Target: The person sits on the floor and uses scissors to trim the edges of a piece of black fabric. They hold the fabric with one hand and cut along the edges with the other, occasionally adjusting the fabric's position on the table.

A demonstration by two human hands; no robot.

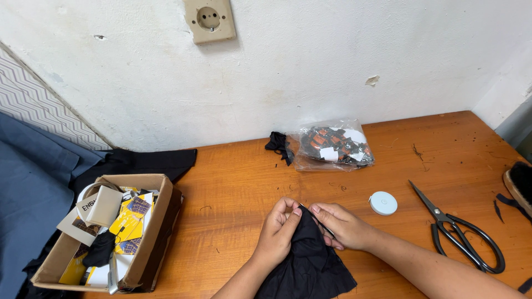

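Both my hands pinch the top edge of a bunched piece of black fabric [307,260] at the near middle of the wooden table [233,182]. My left hand [280,230] grips the cloth from the left with thumb and fingers closed on it. My right hand [341,224] holds the same edge from the right, fingertips almost touching the left hand's. The cloth hangs down toward me between my forearms.
Black scissors [457,230] lie at the right, a round white tape measure [383,203] beside my right hand. A clear bag of small items [332,147] and a black scrap [279,144] sit by the wall. A cardboard box of cards [111,232] stands at left, next to dark cloth [33,188].
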